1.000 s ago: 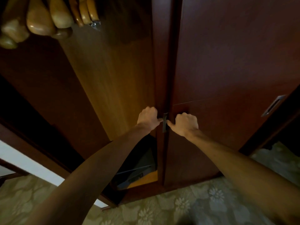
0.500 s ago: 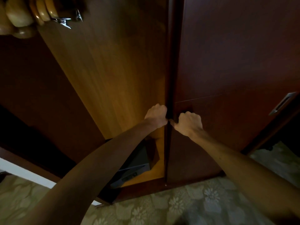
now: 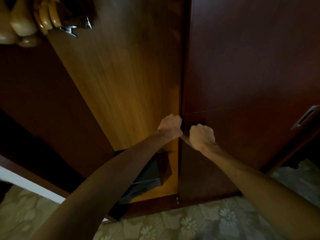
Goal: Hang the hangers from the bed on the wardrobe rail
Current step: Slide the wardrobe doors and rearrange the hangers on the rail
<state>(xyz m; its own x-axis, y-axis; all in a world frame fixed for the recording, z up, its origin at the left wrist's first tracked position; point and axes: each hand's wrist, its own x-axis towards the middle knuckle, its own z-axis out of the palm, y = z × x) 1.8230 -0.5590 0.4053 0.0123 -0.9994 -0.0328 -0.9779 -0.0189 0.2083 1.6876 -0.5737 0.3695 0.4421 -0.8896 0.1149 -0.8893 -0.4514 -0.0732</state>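
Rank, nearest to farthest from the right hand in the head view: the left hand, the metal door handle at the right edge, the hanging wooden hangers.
From the right hand:
1. left hand, just to its left, across the door edge.
2. metal door handle, far right on the dark door.
3. wooden hangers, top left corner, inside the wardrobe.

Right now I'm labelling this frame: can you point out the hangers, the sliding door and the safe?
hangers [image 3: 45,23]: head view, rounded wooden ends, top left.
sliding door [image 3: 242,75]: head view, dark front panel.
safe [image 3: 147,177]: head view, dark top face, low inside the wardrobe.
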